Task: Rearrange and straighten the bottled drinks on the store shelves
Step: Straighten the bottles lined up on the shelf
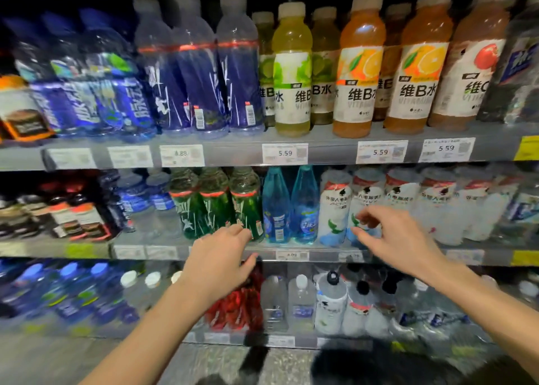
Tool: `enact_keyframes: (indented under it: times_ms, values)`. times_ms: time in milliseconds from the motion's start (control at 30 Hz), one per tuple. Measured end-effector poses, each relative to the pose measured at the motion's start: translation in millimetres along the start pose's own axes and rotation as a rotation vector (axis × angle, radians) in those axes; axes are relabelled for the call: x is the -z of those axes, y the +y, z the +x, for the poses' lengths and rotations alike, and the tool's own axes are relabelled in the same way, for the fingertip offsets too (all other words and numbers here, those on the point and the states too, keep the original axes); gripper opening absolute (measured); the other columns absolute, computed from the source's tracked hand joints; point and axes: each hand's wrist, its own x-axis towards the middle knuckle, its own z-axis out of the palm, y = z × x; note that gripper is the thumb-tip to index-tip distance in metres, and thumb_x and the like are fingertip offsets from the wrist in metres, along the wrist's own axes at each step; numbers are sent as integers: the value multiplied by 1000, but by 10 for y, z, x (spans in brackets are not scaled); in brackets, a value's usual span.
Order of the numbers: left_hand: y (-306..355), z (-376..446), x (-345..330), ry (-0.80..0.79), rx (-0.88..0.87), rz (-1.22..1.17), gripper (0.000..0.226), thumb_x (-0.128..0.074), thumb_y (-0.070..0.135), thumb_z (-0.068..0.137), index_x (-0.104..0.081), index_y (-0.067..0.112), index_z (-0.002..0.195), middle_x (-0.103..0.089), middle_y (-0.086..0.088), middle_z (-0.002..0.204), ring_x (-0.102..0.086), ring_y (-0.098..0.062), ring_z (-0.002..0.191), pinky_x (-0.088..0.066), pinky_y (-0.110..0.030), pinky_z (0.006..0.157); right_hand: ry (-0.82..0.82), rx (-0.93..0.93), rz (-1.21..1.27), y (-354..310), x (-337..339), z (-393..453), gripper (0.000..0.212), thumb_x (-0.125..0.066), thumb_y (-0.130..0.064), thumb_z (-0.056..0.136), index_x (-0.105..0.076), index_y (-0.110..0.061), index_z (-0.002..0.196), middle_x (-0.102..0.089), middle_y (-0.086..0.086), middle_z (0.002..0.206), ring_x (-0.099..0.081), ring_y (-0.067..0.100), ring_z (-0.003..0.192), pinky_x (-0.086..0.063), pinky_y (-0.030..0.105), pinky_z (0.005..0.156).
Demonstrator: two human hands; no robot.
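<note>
Three shelves of bottled drinks fill the head view. On the middle shelf stand green bottles [246, 206], two light-blue bottles [275, 206] and several white-labelled bottles [335, 206]. My left hand [221, 259] reaches up in front of the shelf edge, fingers loosely curled, fingertips at the base of the rightmost green bottle, holding nothing. In front of a white-labelled bottle [363, 198] hovers my right hand [393, 236], fingers and thumb spread apart, nothing gripped.
The top shelf [233, 148] carries dark-blue bottles [201, 72], yellow-green bottles [291, 69] and orange bottles [358, 69]. The bottom shelf holds blue-capped bottles [70, 291], red bottles [242, 303] and clear bottles [302, 303]. Price tags line the shelf edges.
</note>
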Motion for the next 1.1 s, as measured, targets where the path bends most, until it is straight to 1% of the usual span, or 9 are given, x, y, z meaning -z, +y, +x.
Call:
enact_keyframes:
  times_ms: [67,167,333,500,667,767,867,967,1100]
  values:
    - [-58,-88,-65,-27,25,5,35,-43,50,97,-56,24,116,-59,7,112,-60,-16,106,-50,-34,75,-18,15,18,-160,-129,21,28,-67,-41,88,-66,-24,109,-70,-8,102,-66,17,97,-54,37,83]
    - [-163,-209,-153,-37,69,-8,36,-42,51,97,-55,26,120,-59,8,113,-60,-15,104,-50,-31,74,-56,41,14,-408,-278,43,31,-67,-44,87,-66,-26,112,-71,-9,107,-66,17,102,-54,40,87]
    - [-333,-396,-283,-56,119,9,36,-41,52,97,-54,25,117,-58,9,113,-60,-15,105,-48,-31,71,-73,76,7,-679,-487,86,31,-66,-47,87,-65,-29,112,-69,-13,103,-65,13,98,-54,37,84]
    - [-413,-487,-368,-53,156,-6,34,-42,52,97,-54,25,114,-57,9,108,-60,-15,100,-47,-31,72,-107,49,27,-770,-620,94,33,-64,-46,90,-64,-27,117,-68,-11,108,-63,12,100,-54,36,86]
    - [-452,-417,-426,-40,187,-14,37,-41,52,98,-54,26,120,-58,11,114,-60,-13,103,-42,-27,66,-115,18,25,-723,-654,100,31,-66,-47,89,-64,-29,114,-67,-14,105,-63,11,99,-54,35,84]
    - [-514,-366,-446,-43,220,-18,38,-41,51,98,-53,27,125,-57,12,120,-60,-12,105,-41,-27,66,-134,25,29,-746,-689,117,30,-65,-48,89,-64,-29,113,-61,-17,98,-60,9,94,-53,35,83]
    - [-697,-352,-452,-30,290,-24,37,-43,50,98,-53,28,125,-57,12,120,-61,-14,104,-40,-28,64,-148,78,46,-874,-769,173,28,-64,-48,89,-64,-30,111,-58,-21,95,-61,7,96,-53,35,84]
    - [-1011,-356,-433,-4,386,-18,36,-45,50,96,-55,26,122,-57,9,120,-61,-16,104,-45,-32,64,-159,129,84,-1121,-879,268,26,-65,-47,88,-64,-31,108,-59,-22,92,-61,6,95,-52,33,84]
    - [-1448,-354,-417,-10,516,-60,38,-50,48,95,-54,25,125,-50,6,130,-59,-21,111,-44,-34,69,-169,200,135,-1520,-1066,434,35,-65,-47,89,-64,-30,119,-67,-17,111,-62,8,105,-51,34,90]
